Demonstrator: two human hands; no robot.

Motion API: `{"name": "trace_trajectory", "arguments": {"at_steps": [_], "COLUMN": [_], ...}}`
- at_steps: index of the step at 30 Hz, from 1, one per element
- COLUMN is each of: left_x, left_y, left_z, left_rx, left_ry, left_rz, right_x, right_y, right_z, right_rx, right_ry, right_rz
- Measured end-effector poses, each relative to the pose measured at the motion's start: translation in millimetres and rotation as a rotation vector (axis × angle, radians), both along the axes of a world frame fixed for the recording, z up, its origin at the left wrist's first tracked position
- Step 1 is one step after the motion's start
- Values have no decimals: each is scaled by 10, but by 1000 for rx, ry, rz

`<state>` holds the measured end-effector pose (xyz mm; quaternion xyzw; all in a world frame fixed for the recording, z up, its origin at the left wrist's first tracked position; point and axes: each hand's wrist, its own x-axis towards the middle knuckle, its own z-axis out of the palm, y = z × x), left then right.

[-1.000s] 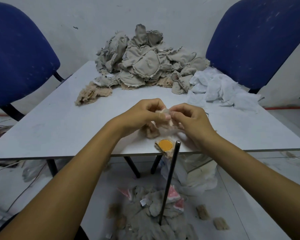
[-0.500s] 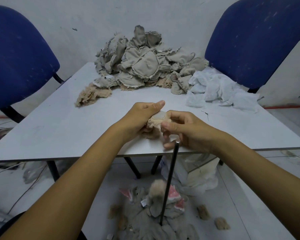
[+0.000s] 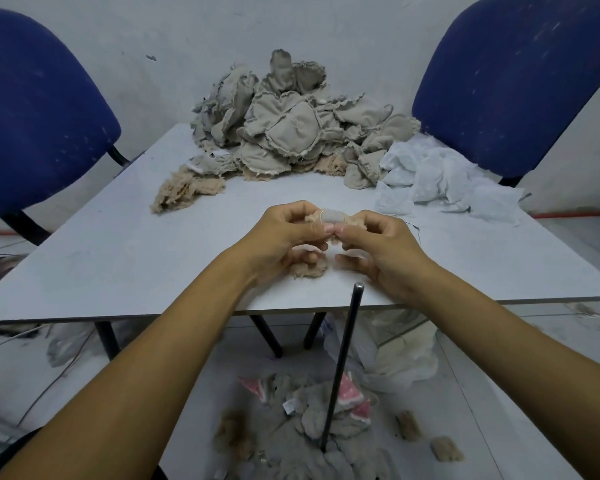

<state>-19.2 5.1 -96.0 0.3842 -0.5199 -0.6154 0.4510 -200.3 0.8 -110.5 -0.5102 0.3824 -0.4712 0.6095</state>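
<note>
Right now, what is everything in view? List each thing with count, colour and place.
small plush piece: one, beige with a pale patch, held over the table
plush scrap: one, beige, on the table under the left hand
fabric pile: one, grey-beige, far end of the table
fluffy heap: one, beige, left of the fabric pile
cloth heap: one, white, right of the fabric pile
table: one, pale grey, centre
chairs: two, blue, one far left, the other far right
rod: one, black, upright before the table's near edge
floor pile: one, grey with pink bits, on the floor
left hand: pinches the small plush piece
right hand: pinches it too
</note>
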Motion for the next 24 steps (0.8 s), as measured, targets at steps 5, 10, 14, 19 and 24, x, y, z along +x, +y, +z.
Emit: {"name": "trace_trajectory", "arguments": {"at_steps": [5,10,14,19,24], "left_x": [-63,-99,-110,-158,-141], "left_y": [-3,31,23,50,48], "left_z": [16,31,18,-20,69], "left_rx": [-124,-191,-243,-628,-199], "left_ry": [-253,-269,-373,-777,-293], "left_rz": [228,122,170,453,221], "right_x": [84,108,101,156,137], "right_y": [19,17,20,92,99], "right_z": [-59,-110,-108,-83,-58], "right_rx": [-134,-233,-260,-397,-513], "right_ry": [69,189,288,278,383], "right_rz": [-205,-427,-525,-386,-394]}}
